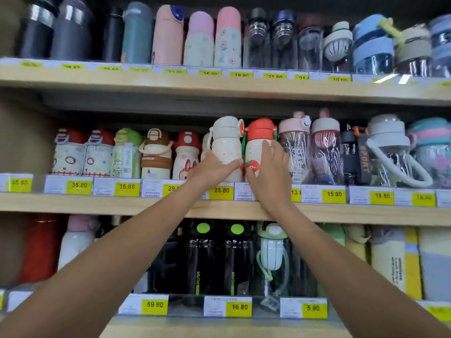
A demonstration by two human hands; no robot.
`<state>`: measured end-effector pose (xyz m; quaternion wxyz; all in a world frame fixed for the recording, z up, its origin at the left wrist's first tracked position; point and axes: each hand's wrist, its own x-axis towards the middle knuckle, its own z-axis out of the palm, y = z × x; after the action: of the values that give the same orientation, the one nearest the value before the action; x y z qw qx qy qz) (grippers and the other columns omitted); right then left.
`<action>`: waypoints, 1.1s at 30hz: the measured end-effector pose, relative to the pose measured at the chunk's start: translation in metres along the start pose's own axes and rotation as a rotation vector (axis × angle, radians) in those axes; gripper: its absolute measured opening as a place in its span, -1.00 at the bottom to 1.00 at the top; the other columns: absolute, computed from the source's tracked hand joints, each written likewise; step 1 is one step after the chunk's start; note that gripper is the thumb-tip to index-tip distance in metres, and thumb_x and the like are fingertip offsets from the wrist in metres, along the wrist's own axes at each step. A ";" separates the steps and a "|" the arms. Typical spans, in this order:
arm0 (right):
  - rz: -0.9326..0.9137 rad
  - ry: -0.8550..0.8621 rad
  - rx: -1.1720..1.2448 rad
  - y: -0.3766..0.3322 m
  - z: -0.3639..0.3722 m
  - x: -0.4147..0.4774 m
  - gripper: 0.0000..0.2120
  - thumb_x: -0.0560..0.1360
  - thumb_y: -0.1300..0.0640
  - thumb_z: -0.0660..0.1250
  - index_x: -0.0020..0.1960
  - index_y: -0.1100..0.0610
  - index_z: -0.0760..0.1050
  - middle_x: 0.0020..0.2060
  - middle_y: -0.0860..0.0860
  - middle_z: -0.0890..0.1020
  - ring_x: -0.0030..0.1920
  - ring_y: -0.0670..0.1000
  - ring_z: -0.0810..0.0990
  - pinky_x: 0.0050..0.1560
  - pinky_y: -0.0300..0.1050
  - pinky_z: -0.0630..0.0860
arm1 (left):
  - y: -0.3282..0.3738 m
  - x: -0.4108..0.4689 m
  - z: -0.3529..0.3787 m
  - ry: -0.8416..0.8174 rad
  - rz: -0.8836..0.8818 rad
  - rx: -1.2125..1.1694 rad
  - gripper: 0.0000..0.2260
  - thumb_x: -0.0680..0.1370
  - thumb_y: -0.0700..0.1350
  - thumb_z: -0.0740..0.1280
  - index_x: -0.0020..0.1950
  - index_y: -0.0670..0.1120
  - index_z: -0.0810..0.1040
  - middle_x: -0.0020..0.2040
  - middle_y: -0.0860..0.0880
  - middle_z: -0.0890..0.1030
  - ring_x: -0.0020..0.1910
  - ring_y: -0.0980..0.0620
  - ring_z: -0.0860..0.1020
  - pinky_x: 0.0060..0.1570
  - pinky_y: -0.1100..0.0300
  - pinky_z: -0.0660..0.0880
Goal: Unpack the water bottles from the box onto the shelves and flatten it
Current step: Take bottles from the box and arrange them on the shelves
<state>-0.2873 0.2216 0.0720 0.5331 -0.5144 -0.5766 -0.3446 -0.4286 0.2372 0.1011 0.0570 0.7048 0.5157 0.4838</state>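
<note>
Both my arms reach up to the middle shelf (pixel 122 206). My left hand (pixel 214 167) wraps around the lower body of a cream speckled bottle with a white lid (pixel 227 140), which stands upright at the shelf's front. Right beside it, my right hand (pixel 271 167) grips a cream bottle with a red lid (pixel 258 137) and a strawberry print. The two bottles stand almost touching. The box is not in view.
The upper shelf (pixel 219 86), the middle one and the lower shelf (pixel 219 325) are packed with bottles. Mushroom and rabbit bottles (pixel 185 154) stand to the left, clear pink-lidded ones (pixel 295 147) to the right. Yellow price tags (pixel 220 190) line each shelf edge.
</note>
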 end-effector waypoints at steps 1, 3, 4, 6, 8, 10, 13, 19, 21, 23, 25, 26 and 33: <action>0.002 0.000 0.001 0.000 0.000 0.000 -0.42 0.48 0.07 0.29 0.43 0.17 0.20 0.42 0.16 0.24 0.31 0.18 0.28 0.23 0.06 0.39 | 0.000 0.001 -0.001 -0.018 0.002 -0.017 -0.21 0.28 0.43 0.24 0.40 0.04 0.30 0.24 0.02 0.53 0.21 -0.08 0.49 0.23 -0.04 0.41; 0.007 -0.004 0.002 -0.001 -0.001 0.000 -0.42 0.49 0.07 0.29 0.44 0.17 0.20 0.42 0.15 0.24 0.31 0.17 0.28 0.23 0.06 0.39 | 0.000 0.003 -0.002 -0.035 -0.007 -0.022 -0.21 0.29 0.43 0.26 0.41 0.03 0.29 0.28 0.02 0.51 0.24 -0.08 0.47 0.23 -0.01 0.40; 0.010 -0.010 0.006 -0.002 -0.002 -0.001 -0.42 0.49 0.07 0.29 0.44 0.17 0.19 0.42 0.15 0.24 0.31 0.17 0.28 0.22 0.05 0.40 | 0.001 0.003 -0.002 -0.026 -0.019 0.005 -0.21 0.31 0.43 0.25 0.41 0.03 0.28 0.28 0.02 0.50 0.24 -0.09 0.47 0.19 0.01 0.39; 0.007 -0.029 0.023 -0.003 -0.003 -0.002 -0.43 0.50 0.07 0.29 0.44 0.16 0.20 0.43 0.14 0.23 0.32 0.17 0.27 0.20 0.05 0.42 | 0.001 0.001 0.002 0.041 -0.044 0.074 -0.23 0.34 0.43 0.24 0.38 -0.02 0.28 0.26 -0.02 0.51 0.21 -0.12 0.48 0.03 0.06 0.36; 0.001 -0.061 0.050 0.000 -0.008 -0.004 -0.45 0.51 0.08 0.27 0.44 0.16 0.20 0.44 0.13 0.22 0.34 0.15 0.25 0.18 0.04 0.42 | 0.006 -0.007 0.007 0.184 -0.057 0.103 -0.24 0.37 0.39 0.28 0.34 -0.12 0.27 0.25 -0.09 0.49 0.23 -0.16 0.45 -0.01 0.02 0.35; -0.024 -0.102 0.108 0.010 -0.014 -0.008 -0.48 0.52 0.11 0.25 0.44 0.18 0.21 0.44 0.12 0.22 0.39 0.13 0.21 0.22 0.01 0.39 | 0.012 -0.018 0.016 0.348 -0.020 0.105 -0.24 0.40 0.29 0.34 0.38 -0.18 0.21 0.31 -0.15 0.39 0.31 -0.18 0.34 0.14 -0.07 0.34; -0.073 -0.136 0.239 0.025 -0.029 -0.019 -0.54 0.53 0.17 0.23 0.41 0.21 0.27 0.41 0.11 0.29 0.41 0.08 0.24 0.33 -0.03 0.34 | 0.022 -0.040 0.031 0.471 0.070 0.048 -0.32 0.47 0.08 0.35 0.43 -0.21 0.15 0.36 -0.18 0.28 0.34 -0.18 0.24 0.31 -0.03 0.24; -0.095 -0.060 0.358 0.085 -0.077 -0.062 -0.67 0.52 0.23 0.21 0.28 0.17 0.43 0.20 0.04 0.51 0.21 0.03 0.47 0.13 -0.13 0.39 | 0.054 -0.106 0.095 0.383 0.273 -0.128 -0.60 0.46 -0.24 0.24 0.30 -0.18 0.32 0.28 -0.13 0.36 0.27 -0.11 0.31 0.26 0.10 0.27; -0.082 -0.052 0.359 0.121 -0.101 -0.080 -0.70 0.50 0.28 0.22 0.22 0.23 0.47 0.13 0.11 0.55 0.15 0.11 0.52 0.12 -0.04 0.44 | 0.075 -0.132 0.128 0.333 0.320 -0.215 -0.65 0.46 -0.30 0.21 0.26 -0.21 0.37 0.25 -0.14 0.41 0.27 -0.12 0.34 0.28 0.10 0.26; -0.043 -0.054 0.336 0.167 -0.129 -0.098 -0.74 0.49 0.31 0.22 0.16 0.26 0.50 0.05 0.14 0.57 0.07 0.13 0.55 0.07 -0.05 0.44 | 0.103 -0.163 0.169 0.296 0.368 -0.311 -0.69 0.45 -0.35 0.21 0.19 -0.24 0.42 0.19 -0.16 0.46 0.24 -0.13 0.38 0.29 0.12 0.27; 0.024 -0.058 0.320 0.202 -0.155 -0.118 -0.78 0.49 0.29 0.22 0.10 0.24 0.52 -0.01 0.13 0.60 -0.02 0.12 0.57 -0.01 -0.07 0.45 | 0.126 -0.189 0.207 0.252 0.359 -0.398 -0.70 0.42 -0.36 0.22 0.14 -0.23 0.46 0.14 -0.16 0.49 0.20 -0.10 0.42 0.22 0.26 0.27; 0.076 -0.085 0.281 0.232 -0.170 -0.129 -0.79 0.48 0.27 0.22 0.08 0.22 0.53 -0.05 0.12 0.62 -0.05 0.12 0.58 -0.05 -0.08 0.45 | 0.144 -0.204 0.233 0.223 0.339 -0.459 -0.70 0.42 -0.36 0.21 0.13 -0.22 0.47 0.13 -0.16 0.50 0.17 -0.08 0.44 0.16 0.29 0.29; 0.495 -0.351 0.118 0.410 -0.283 -0.240 -0.84 0.48 0.25 0.24 0.01 0.16 0.55 -0.19 0.12 0.65 -0.12 0.15 0.62 -0.08 0.03 0.51 | 0.249 -0.311 0.416 -0.233 0.087 -0.689 -0.74 0.47 -0.37 0.23 0.16 -0.26 0.49 0.13 -0.20 0.57 0.03 -0.16 0.57 0.01 0.15 0.45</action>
<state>0.1571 -0.0047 -0.1679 0.5222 -0.6589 -0.5360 -0.0761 0.0469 0.0530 -0.1668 0.3286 0.7158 0.2823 0.5477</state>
